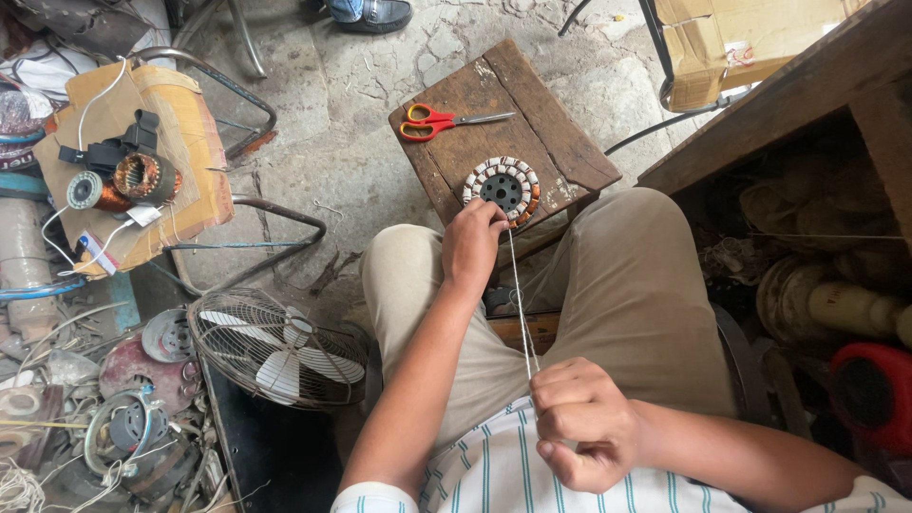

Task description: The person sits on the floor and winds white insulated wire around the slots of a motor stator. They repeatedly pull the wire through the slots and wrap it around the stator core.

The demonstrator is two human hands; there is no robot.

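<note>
far left of the wooden stool (560,142) sits a chair with cardboard (180,123) carrying a wound motor stator (147,177), and below that a fan guard with white blades (275,347) lies on the floor. my left hand (472,242) reaches to the near edge of the stool, fingertips pinched together on the rim of the round fan stator (502,189) with its copper coils and white wraps. red-handled scissors (439,121) lie on the stool behind the stator, apart from it. a pale string (522,304) runs taut from the stator back over my lap. my right hand (581,423) is fisted tight on that string, close to my striped shirt.
</note>
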